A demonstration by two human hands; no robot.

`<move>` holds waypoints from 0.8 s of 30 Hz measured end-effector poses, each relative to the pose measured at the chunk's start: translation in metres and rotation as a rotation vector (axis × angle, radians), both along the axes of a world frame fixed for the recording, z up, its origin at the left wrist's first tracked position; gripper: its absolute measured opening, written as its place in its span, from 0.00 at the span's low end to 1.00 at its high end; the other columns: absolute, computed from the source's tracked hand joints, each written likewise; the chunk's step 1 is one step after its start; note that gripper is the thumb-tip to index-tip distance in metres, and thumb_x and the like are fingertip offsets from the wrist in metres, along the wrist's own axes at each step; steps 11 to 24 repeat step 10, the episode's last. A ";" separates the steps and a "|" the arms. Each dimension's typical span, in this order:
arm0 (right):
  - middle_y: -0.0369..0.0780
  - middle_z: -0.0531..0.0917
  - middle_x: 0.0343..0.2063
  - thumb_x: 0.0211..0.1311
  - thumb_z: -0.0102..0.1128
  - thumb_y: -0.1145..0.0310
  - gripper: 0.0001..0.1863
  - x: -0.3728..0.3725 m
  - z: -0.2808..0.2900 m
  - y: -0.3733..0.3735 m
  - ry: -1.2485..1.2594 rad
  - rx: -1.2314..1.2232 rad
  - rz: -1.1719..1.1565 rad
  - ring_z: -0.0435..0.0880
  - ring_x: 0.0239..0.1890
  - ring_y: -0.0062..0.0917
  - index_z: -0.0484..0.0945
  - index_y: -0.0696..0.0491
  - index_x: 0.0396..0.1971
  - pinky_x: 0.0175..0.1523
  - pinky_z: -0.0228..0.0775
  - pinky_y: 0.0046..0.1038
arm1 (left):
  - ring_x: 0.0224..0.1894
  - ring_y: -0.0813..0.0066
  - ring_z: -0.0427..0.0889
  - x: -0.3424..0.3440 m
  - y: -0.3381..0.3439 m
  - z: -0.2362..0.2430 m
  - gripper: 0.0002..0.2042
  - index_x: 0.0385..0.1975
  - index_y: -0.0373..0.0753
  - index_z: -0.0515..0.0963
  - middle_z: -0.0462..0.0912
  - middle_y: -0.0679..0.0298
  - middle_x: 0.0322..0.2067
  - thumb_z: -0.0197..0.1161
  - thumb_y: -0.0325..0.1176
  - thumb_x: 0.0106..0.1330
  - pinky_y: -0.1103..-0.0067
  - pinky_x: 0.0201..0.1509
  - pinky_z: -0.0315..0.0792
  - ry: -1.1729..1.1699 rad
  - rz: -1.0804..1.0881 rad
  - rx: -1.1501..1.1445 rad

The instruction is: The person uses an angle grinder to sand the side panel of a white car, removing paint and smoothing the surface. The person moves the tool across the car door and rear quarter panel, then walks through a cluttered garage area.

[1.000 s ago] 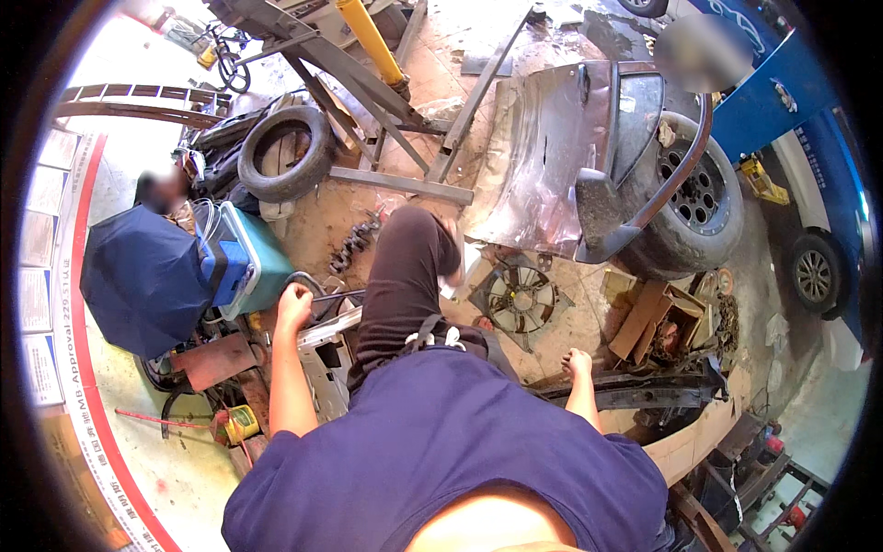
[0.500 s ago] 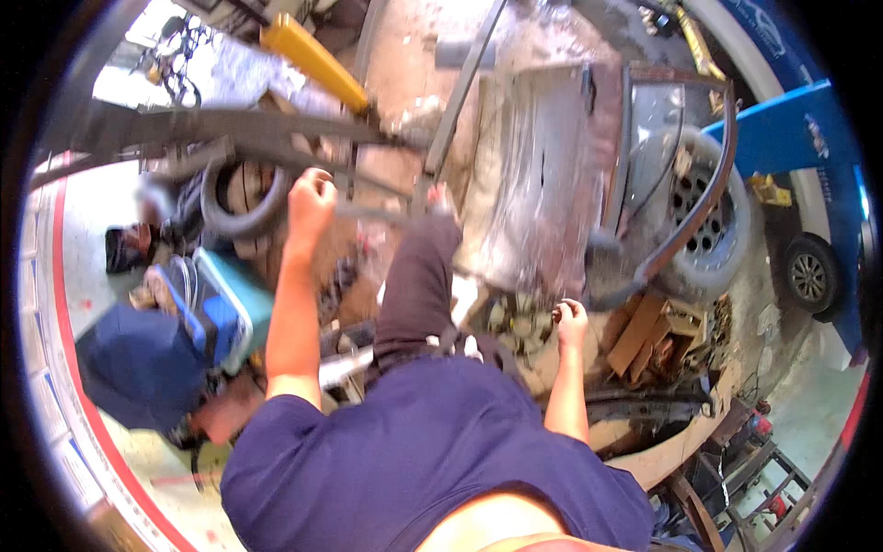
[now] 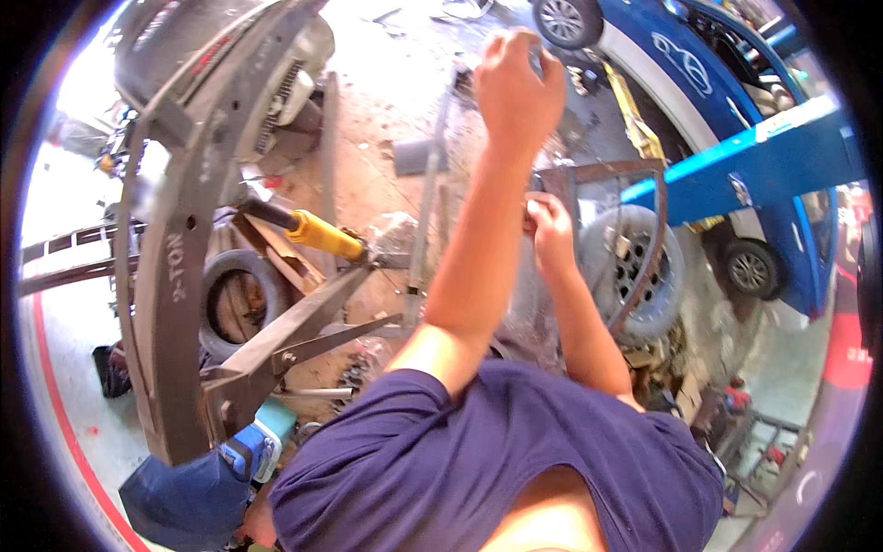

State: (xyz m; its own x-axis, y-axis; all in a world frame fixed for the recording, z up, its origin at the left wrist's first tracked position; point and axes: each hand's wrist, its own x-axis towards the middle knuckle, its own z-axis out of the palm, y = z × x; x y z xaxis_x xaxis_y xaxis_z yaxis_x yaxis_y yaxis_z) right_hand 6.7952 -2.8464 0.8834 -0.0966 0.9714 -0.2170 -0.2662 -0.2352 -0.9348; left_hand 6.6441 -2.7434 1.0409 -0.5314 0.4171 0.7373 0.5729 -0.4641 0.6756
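My left hand (image 3: 517, 87) is raised ahead of me at the top of the view, fingers curled. A small grey patch shows at its fingers, too unclear to name. Lower and to the right, my right hand (image 3: 552, 230) has its fingertips pressed together; whatever is between them is hidden. Behind it lies an old car door, its panel largely covered by my arms, with its rusty window frame (image 3: 660, 221) showing on the right. A grey spoked wheel (image 3: 676, 276) with a tyre is seen through that frame.
At left stands a heavy dark steel frame (image 3: 179, 304) with a yellow cylinder (image 3: 322, 235) joined to its arm. Beyond it lies a loose tyre (image 3: 213, 317). A blue lift arm (image 3: 773, 161) and a blue-and-white car (image 3: 635, 37) are at right. A cooler box (image 3: 273, 428) sits lower left.
My view has turned and shifted left, so the steel frame looms larger. My left hand has swung up and right across the door; my right hand has risen too.
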 end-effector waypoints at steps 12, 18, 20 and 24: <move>0.42 0.85 0.31 0.66 0.58 0.74 0.09 -0.078 0.045 0.192 -0.241 0.305 -0.023 0.83 0.30 0.21 0.80 0.62 0.43 0.39 0.76 0.22 | 0.55 0.42 0.77 -0.307 0.078 0.054 0.18 0.49 0.38 0.76 0.80 0.46 0.49 0.65 0.34 0.60 0.54 0.60 0.72 0.709 0.934 -0.397; 0.42 0.85 0.31 0.66 0.58 0.74 0.09 -0.078 0.045 0.192 -0.241 0.305 -0.023 0.83 0.30 0.21 0.80 0.62 0.43 0.39 0.76 0.22 | 0.55 0.42 0.77 -0.307 0.078 0.054 0.18 0.49 0.38 0.76 0.80 0.46 0.49 0.65 0.34 0.60 0.54 0.60 0.72 0.709 0.934 -0.397; 0.42 0.85 0.31 0.66 0.58 0.74 0.09 -0.078 0.045 0.192 -0.241 0.305 -0.023 0.83 0.30 0.21 0.80 0.62 0.43 0.39 0.76 0.22 | 0.55 0.42 0.77 -0.307 0.078 0.054 0.18 0.49 0.38 0.76 0.80 0.46 0.49 0.65 0.34 0.60 0.54 0.60 0.72 0.709 0.934 -0.397; 0.42 0.85 0.31 0.66 0.58 0.74 0.09 -0.078 0.045 0.192 -0.241 0.305 -0.023 0.83 0.30 0.21 0.80 0.62 0.43 0.39 0.76 0.22 | 0.55 0.42 0.77 -0.307 0.078 0.054 0.18 0.49 0.38 0.76 0.80 0.46 0.49 0.65 0.34 0.60 0.54 0.60 0.72 0.709 0.934 -0.397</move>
